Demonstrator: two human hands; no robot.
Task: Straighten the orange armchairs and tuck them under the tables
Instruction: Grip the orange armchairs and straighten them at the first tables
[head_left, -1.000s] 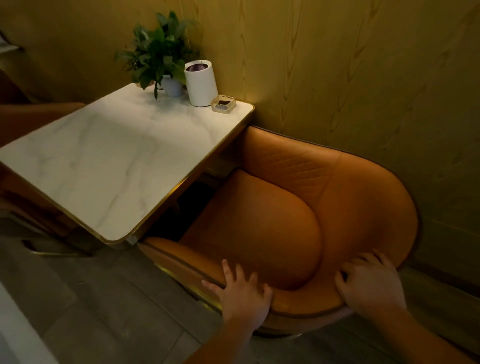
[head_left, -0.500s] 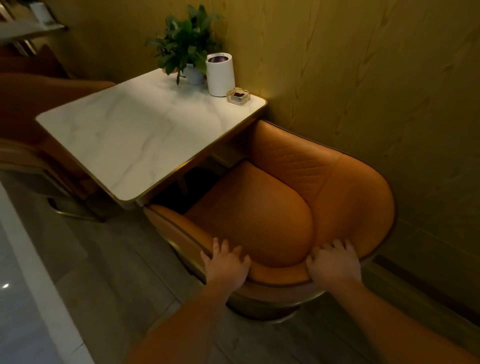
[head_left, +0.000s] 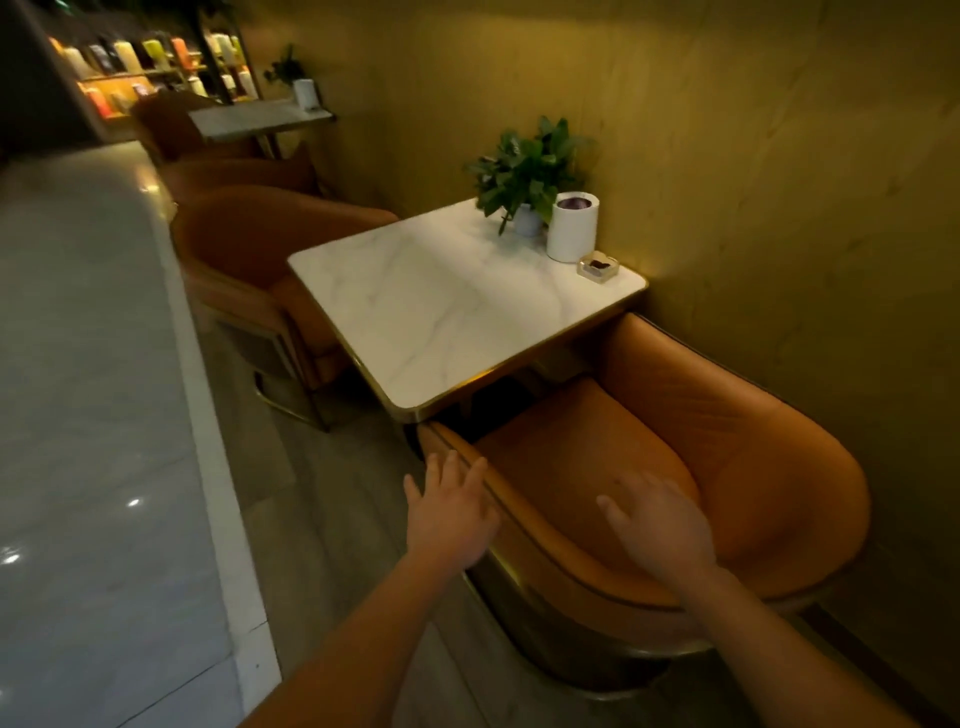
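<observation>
- Left hand (head_left: 449, 512) and right hand (head_left: 662, 525) both spread flat, fingers straight, palms down, set apart from each other, gripping nothing
- Left fingertips at the rim of the aisle-side arm of the near armchair (head_left: 753, 467); touching or just above, can't tell through the blur
- Right hand over the curved back rim and seat cushion, on the side away from the table (head_left: 441, 312); contact likewise unclear
- Near armchair directly ahead of both hands, between them and the table's near edge; seat front in shadow under that edge, aisle-side arm tip right at the table's near corner
- Front-to-back axis from the hands toward the table's near edge, open front facing the table; roughly square to it, no firm call given lens distortion
- Other flank close along the wall (head_left: 779, 156) at the table's end, so no room for a swing that way
- Left hand nearer the table, right hand further back
- Probably a straight push along the axis from the back rim for any travel left, left hand steering the arm past the corner
- Judged near done for this chair; far armchair (head_left: 249, 249) on the opposite side of the table, open front toward it, likely next
- Risk: arm tip catching the table corner and shaking the plant (head_left: 527, 166), white canister (head_left: 571, 226) and ashtray (head_left: 597, 266) at the table's wall end
</observation>
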